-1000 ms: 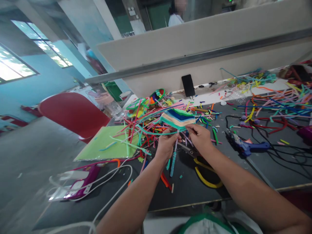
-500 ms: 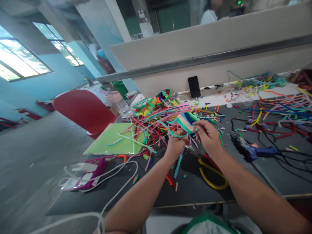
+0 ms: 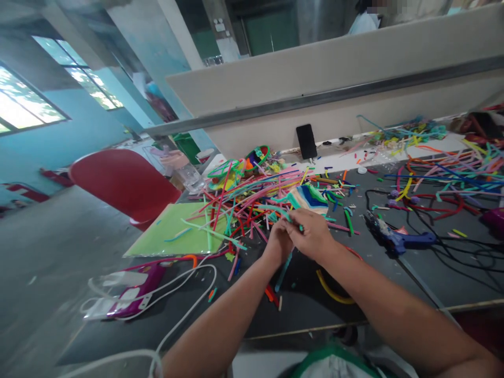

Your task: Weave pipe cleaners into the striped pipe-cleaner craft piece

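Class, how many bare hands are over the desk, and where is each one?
2. The left hand is at the teal strip; the right hand partly covers the left, just below the striped piece in the picture. Any hands of the background person are hidden.

Right at the table's (image 3: pixel 303 311) near side, two bare hands meet close together, the left (image 3: pixel 277 243) and the right (image 3: pixel 314 235), fingers bent around a teal strand (image 3: pixel 275 209). Just beyond the knuckles, a striped piece (image 3: pixel 311 198) shows bands of blue, green, white and cream; a blue stem (image 3: pixel 283 275) pokes out below. Past them there's a tangle of bright strands (image 3: pixel 252 190), running onto a light green sheet (image 3: pixel 153 233) over on the left. A blue glue gun (image 3: pixel 409 241) lies to the right among black cables, and a dark phone (image 3: pixel 306 142) leans against the pale partition (image 3: pixel 334 65), with somebody (image 3: pixel 364 23) beyond it.
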Available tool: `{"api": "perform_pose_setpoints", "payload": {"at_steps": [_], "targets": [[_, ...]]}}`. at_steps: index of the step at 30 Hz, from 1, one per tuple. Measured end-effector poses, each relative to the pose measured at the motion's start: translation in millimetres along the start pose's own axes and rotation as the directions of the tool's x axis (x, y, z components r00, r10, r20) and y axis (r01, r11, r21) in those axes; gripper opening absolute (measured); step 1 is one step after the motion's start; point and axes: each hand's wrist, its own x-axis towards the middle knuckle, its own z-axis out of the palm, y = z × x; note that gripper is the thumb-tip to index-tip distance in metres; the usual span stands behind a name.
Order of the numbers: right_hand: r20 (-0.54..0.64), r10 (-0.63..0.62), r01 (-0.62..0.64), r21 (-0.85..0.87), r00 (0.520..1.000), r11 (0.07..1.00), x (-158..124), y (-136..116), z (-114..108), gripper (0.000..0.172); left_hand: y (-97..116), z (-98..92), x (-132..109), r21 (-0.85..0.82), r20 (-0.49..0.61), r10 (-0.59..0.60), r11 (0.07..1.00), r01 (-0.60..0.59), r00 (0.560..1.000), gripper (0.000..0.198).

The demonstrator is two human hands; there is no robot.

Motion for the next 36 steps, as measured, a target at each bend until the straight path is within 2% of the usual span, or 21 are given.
{"api": "perform_pose_setpoints", "payload": {"at_steps": [1,3,5,7,8,9,11,13,15,16,18,21,23,25,27,29,32,36], "targets": [[-0.072,0.093,-0.085,0.105,0.993,0.991,1,2,-4,0.014,3,0.8,1,0.019,0.070,-0.016,1.000,0.015,0.997,0.017],[-0.167,0.316,-0.237,0.374,0.934,0.897,6,7,-13,0.013,9,2.4,3,0.068,0.171,-0.035,0.997,0.023,0.985,0.023],[-0.156,0.499,-0.302,0.632,0.852,0.714,11,12,-23,0.017,14,3.3,4,0.080,0.194,-0.064,0.996,0.049,0.979,0.026],[-0.095,0.591,-0.312,0.776,0.801,0.548,15,18,-31,0.020,18,3.4,4,0.058,0.193,-0.097,0.994,0.088,0.976,0.027],[-0.078,0.614,-0.312,0.806,0.786,0.503,16,21,-34,0.021,19,3.3,4,0.050,0.200,-0.112,0.993,0.104,0.973,0.027],[-0.082,0.626,-0.312,0.811,0.776,0.494,17,23,-37,0.020,20,3.2,3,0.048,0.211,-0.120,0.992,0.113,0.970,0.026],[-0.149,0.612,-0.328,0.733,0.777,0.596,18,28,-41,0.018,18,2.7,2,0.066,0.229,-0.130,0.991,0.118,0.965,0.025],[-0.245,0.535,-0.361,0.511,0.809,0.780,18,33,-43,0.015,15,1.8,2,0.104,0.237,-0.144,0.987,0.122,0.961,0.023],[-0.283,0.420,-0.366,0.225,0.862,0.903,17,37,-46,0.013,12,0.2,3,0.150,0.235,-0.159,0.981,0.126,0.959,0.022],[-0.275,0.374,-0.354,0.120,0.886,0.927,17,38,-47,0.012,11,-0.8,4,0.168,0.231,-0.161,0.978,0.124,0.960,0.022],[-0.234,0.336,-0.334,0.051,0.912,0.941,17,38,-50,0.011,8,-2.9,5,0.197,0.222,-0.159,0.974,0.115,0.962,0.022],[-0.136,0.429,-0.389,0.244,0.893,0.888,20,33,-55,0.013,7,-4.0,6,0.238,0.228,-0.169,0.965,0.113,0.959,0.023],[-0.047,0.529,-0.454,0.453,0.847,0.767,21,29,-59,0.016,8,-2.6,5,0.247,0.229,-0.189,0.960,0.131,0.955,0.024],[0.048,0.600,-0.507,0.592,0.798,0.627,23,27,-62,0.018,10,-0.2,3,0.224,0.218,-0.210,0.961,0.161,0.953,0.025],[0.116,0.640,-0.558,0.620,0.760,0.551,24,27,-64,0.016,14,2.0,3,0.180,0.195,-0.218,0.966,0.184,0.956,0.027],[0.159,0.652,-0.601,0.591,0.741,0.538,23,28,-65,0.014,17,3.1,3,0.139,0.178,-0.211,0.972,0.187,0.961,0.028],[0.210,0.632,-0.597,0.633,0.746,0.493,23,30,-68,0.016,20,2.8,4,0.127,0.171,-0.205,0.975,0.185,0.964,0.029],[0.253,0.548,-0.504,0.780,0.797,0.372,22,31,-73,0.020,21,2.7,3,0.150,0.168,-0.270,0.958,0.246,0.948,0.027]]}}
